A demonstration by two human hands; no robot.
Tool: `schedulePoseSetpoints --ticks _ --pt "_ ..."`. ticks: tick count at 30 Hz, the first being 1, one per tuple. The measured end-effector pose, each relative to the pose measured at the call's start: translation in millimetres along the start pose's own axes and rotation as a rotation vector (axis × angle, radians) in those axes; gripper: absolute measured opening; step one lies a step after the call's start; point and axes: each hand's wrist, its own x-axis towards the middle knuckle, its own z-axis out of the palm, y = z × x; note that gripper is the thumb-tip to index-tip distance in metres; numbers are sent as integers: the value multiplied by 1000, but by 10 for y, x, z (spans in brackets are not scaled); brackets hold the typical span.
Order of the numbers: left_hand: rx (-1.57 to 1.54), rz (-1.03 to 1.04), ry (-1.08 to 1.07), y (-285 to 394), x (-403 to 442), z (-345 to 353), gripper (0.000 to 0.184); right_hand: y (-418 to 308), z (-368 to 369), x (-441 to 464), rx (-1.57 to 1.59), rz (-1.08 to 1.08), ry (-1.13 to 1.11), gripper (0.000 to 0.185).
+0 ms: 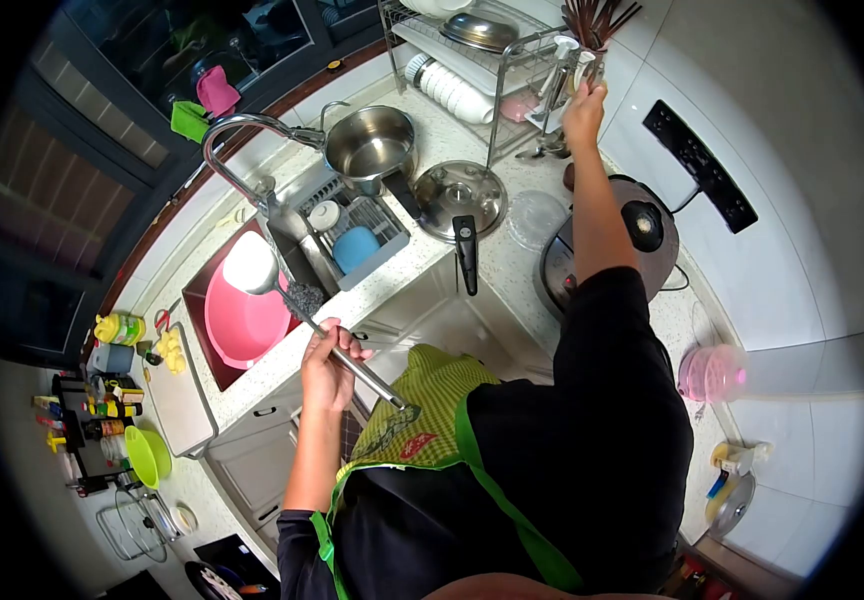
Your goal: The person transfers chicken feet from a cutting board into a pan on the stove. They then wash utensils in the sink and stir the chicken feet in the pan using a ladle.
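Observation:
My left hand point(329, 372) is wrapped round the steel handle of a long ladle point(250, 264), whose bright bowl hangs over the pink basin point(242, 310) in the sink. The handle's end reaches back over the green checked apron. My right hand point(585, 112) is stretched out to the utensils hanging at the right end of the dish rack point(497, 100). Its fingers are closed near a pale handle point(584, 68), just below a holder of brown chopsticks point(602, 18). Whether they grip it is too small to tell.
A steel pot point(370, 145) and a glass lid point(460, 200) stand behind the counter edge. Under my right forearm is a dark rice cooker point(624, 235). A faucet point(237, 125) arches over the sink; a cutting board point(180, 395) lies left of it.

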Motion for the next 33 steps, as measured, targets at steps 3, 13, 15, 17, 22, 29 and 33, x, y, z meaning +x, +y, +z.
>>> schedulePoseSetpoints --ticks 3,13,15,17,22,29,33 --pt "-59 12 86 33 14 77 12 -699 -200 -412 133 124 -232 28" --pt "48 178 -92 147 74 484 29 -1775 -174 -2928 613 -432 -1414 28" --pt "76 207 -38 157 74 499 29 -2006 -393 -2951 771 -234 -1452 19" --pt "155 234 -28 121 104 364 32 -2016 -389 -2979 756 -223 -1470 19" --pt "123 222 24 58 83 323 23 -1948 -423 -3015 749 -71 -1675 32" --pt "108 275 45 51 118 319 24 -1963 -400 -3098 923 72 -1542 23" --pt "228 319 102 89 111 339 27 -1879 -359 -3057 640 -47 -1533 30"
